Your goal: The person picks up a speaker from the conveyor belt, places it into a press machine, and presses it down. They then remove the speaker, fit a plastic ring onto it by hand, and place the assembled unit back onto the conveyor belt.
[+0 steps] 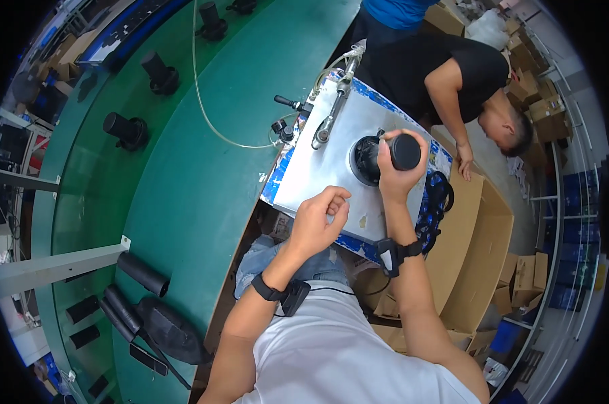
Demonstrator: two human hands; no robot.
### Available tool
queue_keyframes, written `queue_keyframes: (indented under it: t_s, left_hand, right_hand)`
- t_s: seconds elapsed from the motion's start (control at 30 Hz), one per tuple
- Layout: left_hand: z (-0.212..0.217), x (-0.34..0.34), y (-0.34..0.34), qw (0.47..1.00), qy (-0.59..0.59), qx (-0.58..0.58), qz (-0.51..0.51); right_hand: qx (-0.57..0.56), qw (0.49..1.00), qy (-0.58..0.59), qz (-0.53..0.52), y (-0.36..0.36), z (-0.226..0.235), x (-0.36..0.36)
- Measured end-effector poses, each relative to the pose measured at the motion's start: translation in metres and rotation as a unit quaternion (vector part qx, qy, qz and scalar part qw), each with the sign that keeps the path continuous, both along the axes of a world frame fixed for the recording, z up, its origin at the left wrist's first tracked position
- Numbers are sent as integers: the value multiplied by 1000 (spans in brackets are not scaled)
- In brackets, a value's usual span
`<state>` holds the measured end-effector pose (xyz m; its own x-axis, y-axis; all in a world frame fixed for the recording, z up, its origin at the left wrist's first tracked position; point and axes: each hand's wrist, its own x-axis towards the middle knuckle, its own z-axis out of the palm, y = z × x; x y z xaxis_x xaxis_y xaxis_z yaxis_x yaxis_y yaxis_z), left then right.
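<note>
My right hand (402, 176) is wrapped round a black cylinder (406, 152) that rises from a wider black base (367, 160). That base sits on a bare metal plate (304, 176) on top of a chipped blue-and-white stand. Left of it, my left hand (320, 221) hovers over the plate's near edge, fingers curled in a loose fist with no object showing in them. A metal toggle clamp or cylinder arm (336, 108) lies along the plate's far left side. Beside it are a black-handled valve (288, 102) and a small black regulator (283, 130).
A green conveyor table (217, 182) runs along the left, with several black cylinder parts (124, 129) standing on it. Black tubes (143, 273) and a phone (148, 359) lie nearer. An open carton (483, 236) is at right. A co-worker in black (446, 74) bends beyond the stand.
</note>
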<state>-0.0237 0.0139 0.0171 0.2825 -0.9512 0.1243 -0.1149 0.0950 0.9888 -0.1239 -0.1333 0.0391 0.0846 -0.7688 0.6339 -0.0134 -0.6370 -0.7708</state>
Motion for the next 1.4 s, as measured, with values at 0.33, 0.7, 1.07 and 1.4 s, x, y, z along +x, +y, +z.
queue_keyframes:
  t_s: [0.33, 0.7, 1.07, 1.4]
  left_hand:
    - [3, 3, -1, 1000, -11, -8, -15]
    - [17, 47, -1, 997, 65, -25, -14]
    - [3, 132, -120, 963, -245, -20, 110]
    - [-26, 161, -173, 863, -456, 213, 49]
  right_hand:
    - [126, 925, 126, 335, -49, 12, -19]
    - [161, 985, 55, 26, -8, 21, -4]
    - [118, 992, 11, 34, -16, 2, -12]
    - [104, 994, 34, 10, -16, 12, -17]
